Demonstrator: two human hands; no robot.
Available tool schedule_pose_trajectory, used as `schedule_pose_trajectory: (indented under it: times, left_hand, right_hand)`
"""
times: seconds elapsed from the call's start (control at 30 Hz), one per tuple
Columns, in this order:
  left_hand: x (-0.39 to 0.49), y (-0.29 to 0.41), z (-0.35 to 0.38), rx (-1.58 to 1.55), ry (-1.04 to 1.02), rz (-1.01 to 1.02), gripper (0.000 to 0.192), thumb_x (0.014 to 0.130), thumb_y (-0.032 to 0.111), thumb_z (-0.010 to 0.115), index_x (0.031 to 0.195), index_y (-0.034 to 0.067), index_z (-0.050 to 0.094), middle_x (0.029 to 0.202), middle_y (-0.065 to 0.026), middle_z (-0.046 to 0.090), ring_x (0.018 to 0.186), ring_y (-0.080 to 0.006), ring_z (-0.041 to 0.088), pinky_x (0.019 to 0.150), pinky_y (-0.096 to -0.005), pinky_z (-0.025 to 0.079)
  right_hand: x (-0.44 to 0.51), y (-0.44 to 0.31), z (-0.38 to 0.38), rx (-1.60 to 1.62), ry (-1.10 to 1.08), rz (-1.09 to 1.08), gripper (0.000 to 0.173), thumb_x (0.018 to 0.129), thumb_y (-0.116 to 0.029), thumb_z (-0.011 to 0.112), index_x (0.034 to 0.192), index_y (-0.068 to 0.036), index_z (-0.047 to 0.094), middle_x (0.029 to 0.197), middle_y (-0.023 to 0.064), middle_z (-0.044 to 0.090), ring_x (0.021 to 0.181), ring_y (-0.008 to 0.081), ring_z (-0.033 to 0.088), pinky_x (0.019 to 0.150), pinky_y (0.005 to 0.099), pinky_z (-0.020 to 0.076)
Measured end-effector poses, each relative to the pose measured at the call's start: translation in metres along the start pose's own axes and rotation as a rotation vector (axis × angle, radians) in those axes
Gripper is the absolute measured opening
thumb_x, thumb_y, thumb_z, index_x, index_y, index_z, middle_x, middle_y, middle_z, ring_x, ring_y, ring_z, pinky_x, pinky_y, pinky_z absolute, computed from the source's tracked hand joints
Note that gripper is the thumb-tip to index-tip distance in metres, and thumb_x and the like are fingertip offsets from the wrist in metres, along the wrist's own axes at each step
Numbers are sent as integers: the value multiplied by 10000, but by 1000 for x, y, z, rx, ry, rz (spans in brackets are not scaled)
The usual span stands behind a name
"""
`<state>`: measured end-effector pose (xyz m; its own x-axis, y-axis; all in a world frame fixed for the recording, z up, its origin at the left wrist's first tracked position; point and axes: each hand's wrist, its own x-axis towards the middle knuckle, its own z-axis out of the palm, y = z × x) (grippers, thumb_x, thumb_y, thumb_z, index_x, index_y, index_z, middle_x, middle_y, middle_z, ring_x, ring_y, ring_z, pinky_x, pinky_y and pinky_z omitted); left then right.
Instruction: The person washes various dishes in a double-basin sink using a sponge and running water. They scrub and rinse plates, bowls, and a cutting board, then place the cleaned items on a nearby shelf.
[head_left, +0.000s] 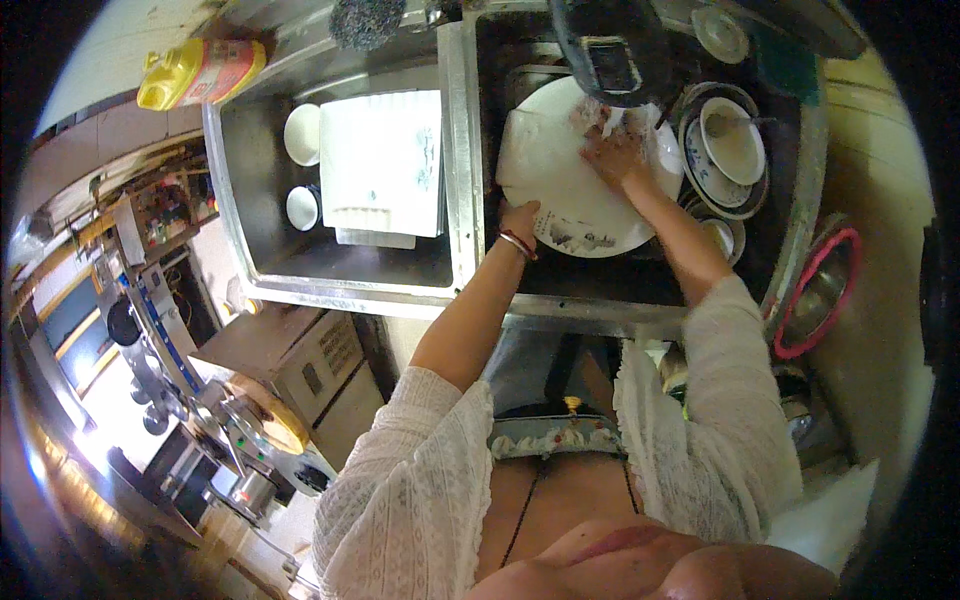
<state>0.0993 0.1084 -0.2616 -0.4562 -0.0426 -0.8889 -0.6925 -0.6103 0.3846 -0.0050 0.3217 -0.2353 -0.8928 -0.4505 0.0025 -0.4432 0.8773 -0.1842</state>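
A large round white plate (555, 172) with a dark printed motif lies over the right sink basin. My left hand (520, 221) grips its lower left edge; a bracelet is on that wrist. Spread on the upper right of the plate is my right hand (619, 154), its fingertips near a whitish, blurred patch beneath the faucet (611, 64). What lies under that palm is hidden. To the right of the plate stand stacked bowls, the top one a white bowl (731, 142) holding cloudy liquid and a utensil.
White rectangular plates (382, 161) are stacked in the left basin beside a white bowl (303, 135) and a cup (302, 208). A yellow jug (202, 73) lies at the sink's left rim. A steel scouring pad (366, 22) is behind. A pink-rimmed basin (817, 292) stands right.
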Motion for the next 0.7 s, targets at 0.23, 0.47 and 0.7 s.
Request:
schedule_pose_trajectory:
  times: [0.23,0.47,0.7]
  left_hand:
    - [13,-13,-4,134,10,66,563,739,-14,624,1266,54,438,1162,-135,551,1023,-280,567,819,-366,489]
    - [-40,-16,30,225,45,429,535,792,-49,585,1269,126,416,1148,-135,553,1010,-255,579,760,-388,535]
    - [-57,28,35,-406,-118,-112,396,895,77,524,1276,122,424,1176,-91,557,1116,-271,523,902,-451,459]
  right_hand:
    - [27,-74,23,430,-60,-659,375,869,-395,510,1171,-186,584,1404,91,379,1364,288,231,1034,531,279]
    - [58,-34,-16,770,-91,629,458,922,-318,426,1318,-88,427,1435,93,329,1312,289,306,1082,435,219]
    - [-16,-26,-37,-77,-97,383,575,924,-396,379,1436,-163,261,1509,61,182,1385,228,181,1097,489,140]
